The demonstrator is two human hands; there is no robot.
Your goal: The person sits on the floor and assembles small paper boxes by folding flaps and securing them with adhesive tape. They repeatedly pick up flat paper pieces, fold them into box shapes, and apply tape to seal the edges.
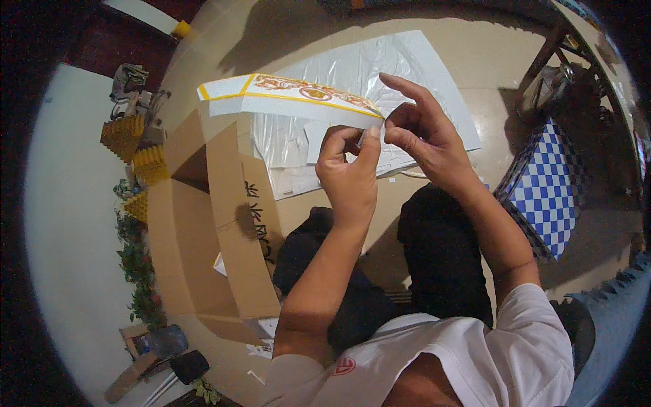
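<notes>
1. Left hand (347,178) has its fingers curled in, thumb and forefinger pinching the right end of a long flat cardboard strip (285,98). The strip is white, glossy-looking, with yellow edging and an orange-gold ornamental print, and it's creased along its length like an unfolded box blank.
2. Right hand (424,139) is right up against the left one, thumb and bent forefinger nipping that same end of the strip, the other fingers fanned out and lifted, the top one sticking out straight.
3. So the strip is up in the air in front of the person, running off to the left from both pinches, with its far end over the cardboard carton.
4. Under the hands, on the tan floor, there's a crinkly clear plastic sheet (380,74) with more flat white card pieces (298,152) piled on it.
5. To the left sits a big open brown corrugated carton (203,224), flaps up, matte and plain.
6. Further left, stacks of yellow-gold folded paper (139,146) and some green leafy garland (139,271) along the white wall.
7. On the right, a blue-and-white checkered cushion (542,190) by a dark wooden chair leg.
8. Person is seated, dark trousers, white tee.
</notes>
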